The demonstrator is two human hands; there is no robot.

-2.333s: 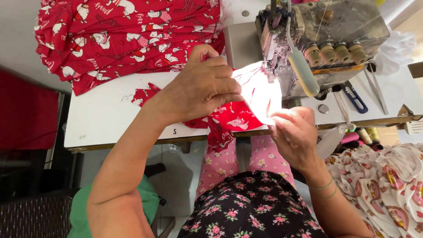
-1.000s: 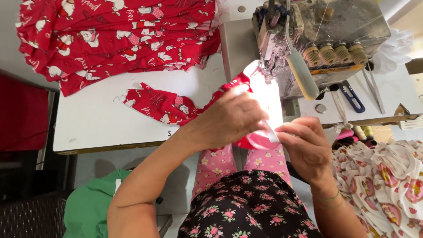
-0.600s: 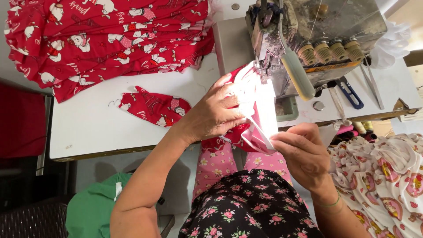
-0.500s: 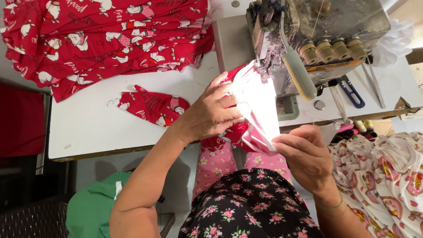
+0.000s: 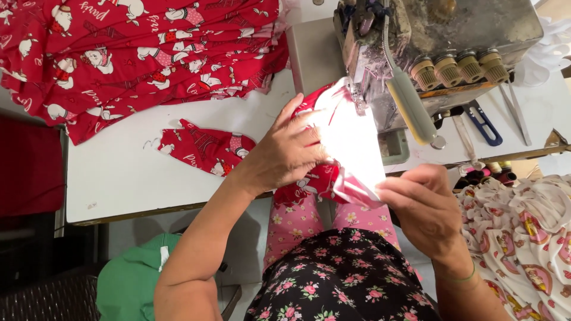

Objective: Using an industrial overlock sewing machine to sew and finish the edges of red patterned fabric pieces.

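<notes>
A small red printed fabric piece (image 5: 205,148) lies on the white table (image 5: 119,178) and runs under my left hand (image 5: 288,151) toward the sewing machine (image 5: 428,47). My left hand presses flat on the cloth just left of the machine's needle area, where bright lamp light washes out the fabric (image 5: 348,139). My right hand (image 5: 419,205) pinches the near edge of the same cloth at the table's front edge.
A big heap of red printed fabric (image 5: 137,53) covers the table's far left. Blue-handled scissors (image 5: 482,122) and tweezers lie right of the machine. A pile of white printed cloth (image 5: 523,226) sits at the lower right, green cloth (image 5: 134,279) at the lower left.
My left hand slid the red cloth up from the table's front edge to the machine's needle area. My right hand followed along the near edge.
</notes>
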